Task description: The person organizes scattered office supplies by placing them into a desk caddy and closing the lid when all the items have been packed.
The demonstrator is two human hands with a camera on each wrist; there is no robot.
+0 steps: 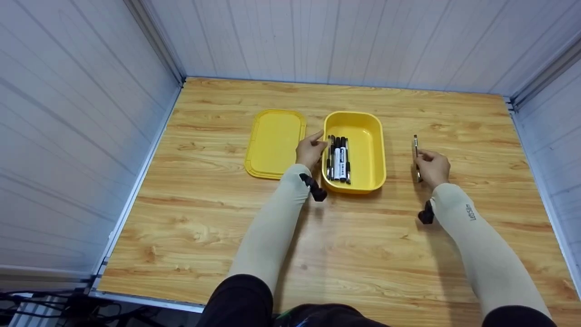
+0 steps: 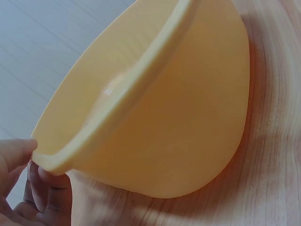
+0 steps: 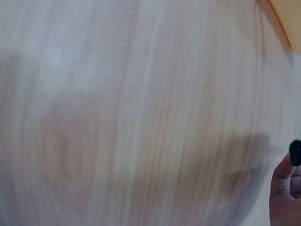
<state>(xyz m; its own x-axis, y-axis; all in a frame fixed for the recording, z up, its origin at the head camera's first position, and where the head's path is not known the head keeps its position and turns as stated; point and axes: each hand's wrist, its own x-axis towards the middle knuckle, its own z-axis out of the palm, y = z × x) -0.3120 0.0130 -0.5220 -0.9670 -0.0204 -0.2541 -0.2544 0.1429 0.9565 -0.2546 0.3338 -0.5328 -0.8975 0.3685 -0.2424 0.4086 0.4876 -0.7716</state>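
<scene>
A yellow plastic box (image 1: 377,150) stands on the wooden table. Several black pens and markers (image 1: 339,159) lie side by side along its left part. My left hand (image 1: 310,151) pinches the box's left rim; in the left wrist view, the left hand's thumb (image 2: 19,151) lies over the rim (image 2: 56,162) with the other fingers below it. To the right of the box, my right hand (image 1: 433,167) holds a pen (image 1: 416,141) with a dark end. Only that pen's black end (image 3: 295,153) shows beside the fingers in the right wrist view.
A flat yellow lid (image 1: 277,141) lies on the table (image 1: 204,218) left of the box, close to my left hand. Pale panel walls (image 1: 317,41) enclose the table at the back and both sides. Dark cables (image 1: 68,306) hang below the front left corner.
</scene>
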